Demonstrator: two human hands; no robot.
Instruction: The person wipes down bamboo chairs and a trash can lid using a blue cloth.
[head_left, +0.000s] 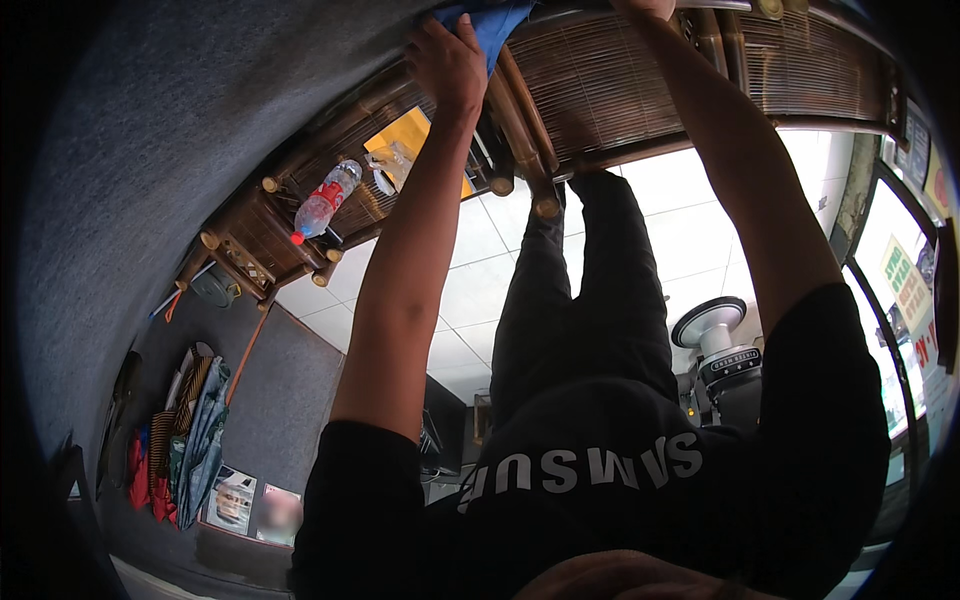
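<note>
My left hand (452, 69) is on a blue cloth (491, 28) at the top of the view, its fingers and thumb over the fabric. The cloth lies against the dark bamboo furniture (592, 90), and its far part is cut off by the frame. My right hand (651, 6) is at the top edge, farther right by the bamboo frame. Only the back of that hand shows, so its fingers and anything in them are hidden. Under my left forearm, a yellow sheet (409, 129) and a crumpled clear plastic bag (391, 161) rest on a bamboo surface.
Beside the sheet lies a plastic bottle (327, 202) with a red cap. White floor tiles (472, 292) surround my legs. A round-topped metal pedestal (712, 324) stands at right, near a glass door (900, 225) with posters. Clothes (201, 435) hang along the grey wall (274, 397).
</note>
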